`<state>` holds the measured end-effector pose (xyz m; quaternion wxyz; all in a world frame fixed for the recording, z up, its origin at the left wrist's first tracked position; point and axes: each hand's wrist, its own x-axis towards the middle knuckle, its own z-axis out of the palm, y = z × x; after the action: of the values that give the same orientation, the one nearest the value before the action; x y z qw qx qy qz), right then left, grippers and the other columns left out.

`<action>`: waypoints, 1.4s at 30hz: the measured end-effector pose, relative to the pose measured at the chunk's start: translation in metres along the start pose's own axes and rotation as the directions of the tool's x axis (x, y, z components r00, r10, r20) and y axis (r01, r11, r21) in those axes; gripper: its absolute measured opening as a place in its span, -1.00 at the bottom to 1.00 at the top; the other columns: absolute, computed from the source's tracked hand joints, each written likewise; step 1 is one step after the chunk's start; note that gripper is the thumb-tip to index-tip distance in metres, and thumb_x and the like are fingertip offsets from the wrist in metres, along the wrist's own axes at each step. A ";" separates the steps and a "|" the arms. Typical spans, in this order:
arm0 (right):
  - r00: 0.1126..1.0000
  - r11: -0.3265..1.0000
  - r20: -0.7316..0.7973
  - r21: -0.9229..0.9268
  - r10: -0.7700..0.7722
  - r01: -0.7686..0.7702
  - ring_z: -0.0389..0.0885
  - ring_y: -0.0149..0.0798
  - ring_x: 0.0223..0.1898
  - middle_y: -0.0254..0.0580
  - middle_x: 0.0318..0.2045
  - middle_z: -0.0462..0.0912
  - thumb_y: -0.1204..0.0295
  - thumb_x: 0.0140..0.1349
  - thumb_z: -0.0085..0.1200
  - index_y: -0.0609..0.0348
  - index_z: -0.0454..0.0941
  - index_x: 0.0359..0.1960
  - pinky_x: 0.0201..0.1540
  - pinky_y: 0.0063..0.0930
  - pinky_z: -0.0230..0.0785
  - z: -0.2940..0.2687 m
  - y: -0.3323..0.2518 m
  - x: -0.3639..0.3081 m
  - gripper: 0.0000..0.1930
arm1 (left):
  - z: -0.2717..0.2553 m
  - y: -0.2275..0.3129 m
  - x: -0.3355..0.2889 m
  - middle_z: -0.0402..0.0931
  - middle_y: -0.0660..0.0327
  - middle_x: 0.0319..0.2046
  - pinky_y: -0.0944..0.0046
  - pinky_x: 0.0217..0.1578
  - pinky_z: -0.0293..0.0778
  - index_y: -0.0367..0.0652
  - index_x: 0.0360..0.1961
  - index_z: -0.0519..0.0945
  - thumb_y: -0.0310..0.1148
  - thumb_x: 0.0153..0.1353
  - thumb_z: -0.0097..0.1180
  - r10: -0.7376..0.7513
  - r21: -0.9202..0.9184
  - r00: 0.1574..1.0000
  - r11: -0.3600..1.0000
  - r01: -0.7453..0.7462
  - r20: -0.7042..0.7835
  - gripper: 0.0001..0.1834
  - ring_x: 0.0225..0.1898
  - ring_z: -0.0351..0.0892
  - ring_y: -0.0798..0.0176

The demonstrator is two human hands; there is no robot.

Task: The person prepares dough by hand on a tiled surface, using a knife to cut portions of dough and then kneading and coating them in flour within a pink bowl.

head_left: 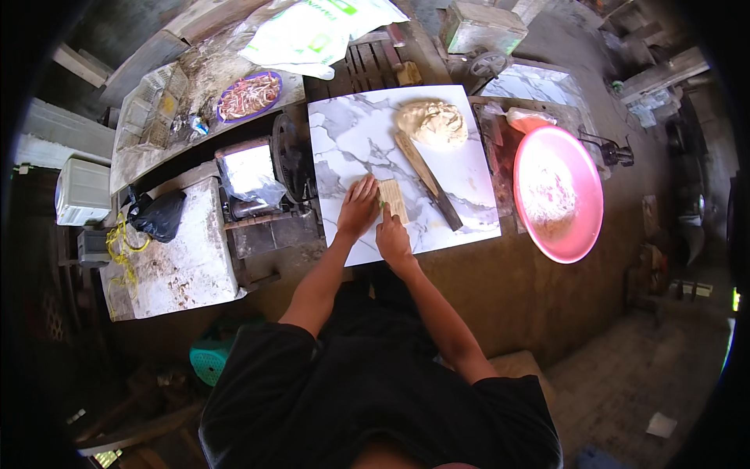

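A marble-patterned board (344, 125) lies in front of me. On it, a small pale wooden piece (395, 202) sits beside my hands. My left hand (358, 206) lies with fingers stretched flat at its left edge. My right hand (393, 239) is closed at the wood's near end, the index finger pointing forward. A small greenish bit shows at its fingertips; what it grips is too small to name. To the right rests a long wooden bar with a dark near end (428, 180). A lump of pale dough (432, 123) sits behind it.
At right stands a pink basin (582, 215) with white powder in it. A machine with a dark wheel (287, 160) adjoins the board's left side. Farther left are a black plastic bag (160, 215) and a purple-rimmed tray of reddish strips (248, 98). White sacks (312, 35) lie at the back.
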<state>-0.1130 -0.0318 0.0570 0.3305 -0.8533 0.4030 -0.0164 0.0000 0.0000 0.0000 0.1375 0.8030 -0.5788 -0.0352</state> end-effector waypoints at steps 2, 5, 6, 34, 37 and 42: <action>0.999 0.999 0.040 -0.016 0.029 -0.028 0.47 0.18 -0.44 0.26 -0.40 0.42 0.47 0.07 -0.19 0.36 0.02 0.08 -0.40 -0.12 0.36 -0.002 -0.001 0.000 -0.49 | -0.005 0.000 0.004 0.06 0.17 0.15 0.23 0.18 -0.14 -0.24 0.08 0.19 -0.27 0.09 -0.17 0.005 -0.008 1.000 1.000 -0.005 -0.018 -0.49 0.21 -0.07 0.27; 0.999 0.999 0.024 -0.025 0.028 -0.028 0.47 0.18 -0.45 0.26 -0.41 0.41 0.47 0.06 -0.19 0.37 0.04 0.07 -0.40 -0.12 0.36 -0.004 0.002 0.000 -0.50 | -0.001 -0.002 0.013 0.10 0.16 0.13 0.22 0.17 -0.11 -0.25 0.07 0.20 -0.28 0.10 -0.20 0.016 -0.076 0.997 0.997 -0.022 -0.079 -0.50 0.19 -0.03 0.26; 0.999 0.999 0.021 -0.026 0.032 -0.032 0.47 0.18 -0.45 0.26 -0.41 0.41 0.47 0.06 -0.19 0.37 0.04 0.07 -0.40 -0.12 0.36 -0.003 0.002 0.000 -0.50 | 0.000 -0.004 0.014 0.11 0.15 0.12 0.21 0.17 -0.09 -0.25 0.07 0.20 -0.29 0.10 -0.22 0.021 -0.082 0.994 0.996 -0.030 -0.109 -0.51 0.18 0.01 0.24; 0.999 0.999 -0.009 0.021 0.049 -0.049 0.45 0.16 -0.45 0.18 -0.37 0.42 0.42 0.08 -0.20 0.23 0.07 0.10 -0.37 -0.08 0.34 -0.023 0.031 -0.055 -0.50 | 0.005 -0.009 0.038 0.07 0.03 0.13 0.15 0.16 -0.08 -0.33 0.08 0.15 -0.29 0.13 -0.21 0.036 -0.191 0.982 0.979 -0.072 -0.186 -0.49 0.18 0.00 0.11; 0.998 0.997 -0.040 0.046 0.057 -0.055 0.44 0.17 -0.44 0.21 -0.40 0.42 0.45 0.07 -0.21 0.23 0.10 0.09 -0.36 -0.07 0.31 -0.029 0.018 -0.044 -0.52 | 0.005 -0.007 0.036 0.06 0.01 0.13 0.15 0.16 -0.09 -0.35 0.07 0.17 -0.29 0.14 -0.22 0.028 -0.208 0.981 0.976 -0.068 -0.192 -0.50 0.18 -0.01 0.09; 0.998 0.999 -0.060 0.050 0.018 -0.015 0.43 0.19 -0.45 0.25 -0.41 0.41 0.48 0.07 -0.22 0.32 0.07 0.09 -0.37 -0.06 0.30 -0.022 0.006 -0.009 -0.51 | 0.006 -0.004 0.033 0.03 0.05 0.15 0.18 0.17 -0.10 -0.35 0.07 0.17 -0.27 0.15 -0.26 -0.002 -0.182 0.986 0.983 -0.029 -0.168 -0.50 0.19 -0.04 0.13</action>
<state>-0.1301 -0.0403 0.0732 0.3392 -0.8406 0.4193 -0.0493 0.0133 -0.0304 -0.0039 0.2595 0.7830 -0.5649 -0.0200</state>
